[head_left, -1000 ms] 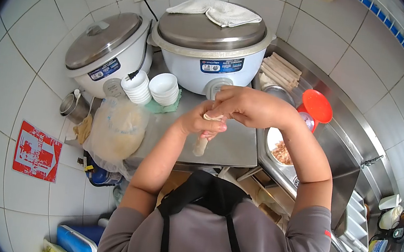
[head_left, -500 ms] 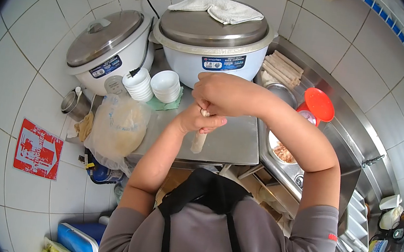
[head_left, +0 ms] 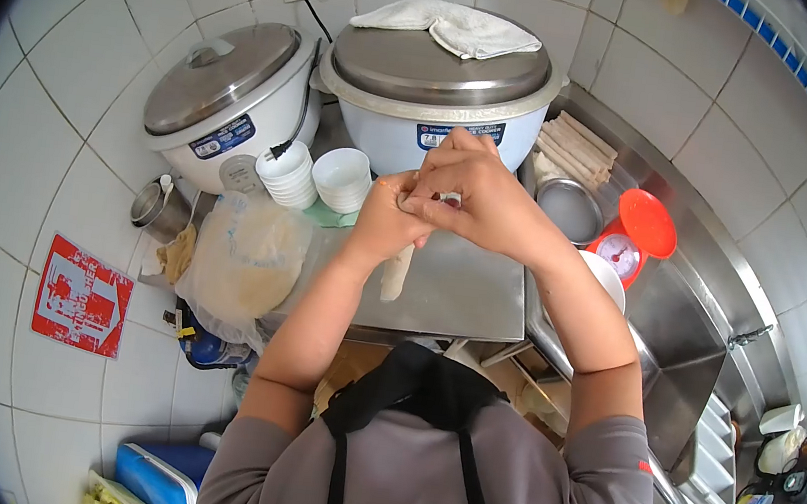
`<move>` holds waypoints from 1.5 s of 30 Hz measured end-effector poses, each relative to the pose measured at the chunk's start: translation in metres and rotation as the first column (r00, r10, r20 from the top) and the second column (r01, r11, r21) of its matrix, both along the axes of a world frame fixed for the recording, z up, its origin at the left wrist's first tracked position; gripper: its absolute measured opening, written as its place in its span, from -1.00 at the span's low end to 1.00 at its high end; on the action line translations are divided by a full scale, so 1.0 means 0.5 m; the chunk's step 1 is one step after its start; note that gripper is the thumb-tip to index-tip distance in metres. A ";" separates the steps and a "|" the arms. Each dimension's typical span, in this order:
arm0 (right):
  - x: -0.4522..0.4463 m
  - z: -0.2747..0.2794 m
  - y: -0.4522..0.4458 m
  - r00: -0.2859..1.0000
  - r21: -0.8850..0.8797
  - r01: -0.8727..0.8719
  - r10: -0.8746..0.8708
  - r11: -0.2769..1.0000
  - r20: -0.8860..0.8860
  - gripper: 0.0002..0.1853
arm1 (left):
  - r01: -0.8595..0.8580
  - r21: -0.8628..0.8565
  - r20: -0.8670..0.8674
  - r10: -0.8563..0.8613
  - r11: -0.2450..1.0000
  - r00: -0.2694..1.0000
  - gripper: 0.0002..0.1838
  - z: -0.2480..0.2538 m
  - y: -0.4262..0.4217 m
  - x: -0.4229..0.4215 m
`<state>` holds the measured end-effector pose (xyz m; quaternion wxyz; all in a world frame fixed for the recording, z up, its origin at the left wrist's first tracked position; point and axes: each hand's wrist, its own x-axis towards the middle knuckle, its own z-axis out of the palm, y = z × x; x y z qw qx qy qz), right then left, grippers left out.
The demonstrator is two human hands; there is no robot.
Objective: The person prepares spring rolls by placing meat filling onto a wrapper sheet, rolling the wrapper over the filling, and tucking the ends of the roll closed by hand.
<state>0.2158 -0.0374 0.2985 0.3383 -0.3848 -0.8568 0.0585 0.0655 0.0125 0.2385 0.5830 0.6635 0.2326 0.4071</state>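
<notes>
My left hand [head_left: 390, 218] is closed around a pale, thin-wrapped roll [head_left: 397, 273] that looks like an uncooked spring roll. Its lower end hangs out below my fist, over the steel table. Directly above, my right hand [head_left: 467, 187] meets the left at the roll's upper end. Its thumb and fingers are pinched together, and a small whitish bit with a dark reddish spot shows between them; I cannot make out what it is. The roll's top is hidden by my fingers.
Two rice cookers [head_left: 446, 68] stand behind the steel table [head_left: 464, 295]. White bowls [head_left: 342, 179] and a plastic bag [head_left: 248, 248] are on the left. Similar pale rolls [head_left: 577, 150], a round metal pan [head_left: 570, 212], a red scale [head_left: 620, 255] and a white bowl [head_left: 610, 277] lie right.
My right hand has turned and shifted right and slightly down, its fingers now pinched above the left fist. My left hand still grips the roll. The view has shifted a little.
</notes>
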 end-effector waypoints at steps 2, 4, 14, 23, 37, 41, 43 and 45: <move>-0.004 0.002 0.004 0.997 -0.037 0.070 -0.071 0.997 -0.021 -0.88 | -0.121 0.075 -0.003 0.122 0.990 0.993 -0.94 -0.002 0.001 0.008; -0.010 -0.007 0.000 0.992 -0.042 0.086 -0.090 0.995 -0.090 -0.91 | -0.196 0.163 0.040 0.192 0.967 0.981 -0.93 -0.014 0.011 0.015; -0.051 -0.041 -0.007 0.964 0.396 0.265 -0.244 0.879 -0.103 -0.86 | -0.418 0.271 0.135 0.395 0.867 0.909 -0.84 -0.018 0.025 0.030; -0.042 -0.032 0.020 0.970 0.258 0.226 -0.192 0.939 -0.151 -0.80 | -0.348 0.360 0.128 0.324 0.865 0.937 -0.82 -0.006 0.040 0.023; 0.018 -0.278 0.051 0.811 -0.687 -0.547 0.099 0.478 -0.576 -0.52 | 0.282 -0.184 0.618 -0.113 0.942 0.778 -0.45 -0.010 0.116 -0.059; 0.105 -0.148 0.064 0.999 -0.617 -0.035 0.037 0.786 -0.009 -0.58 | 0.276 -0.434 0.753 0.176 0.858 0.635 -0.40 -0.053 0.111 -0.057; 0.120 -0.053 0.053 0.931 -0.435 0.249 -0.089 0.865 0.355 -0.60 | 0.547 -0.478 0.659 -0.132 0.687 0.741 -0.39 -0.094 0.100 -0.072; 0.113 -0.023 0.053 0.813 -0.300 0.369 -0.149 0.880 0.563 -0.64 | 0.594 -0.615 0.492 -0.336 0.518 0.803 -0.28 -0.123 0.082 -0.065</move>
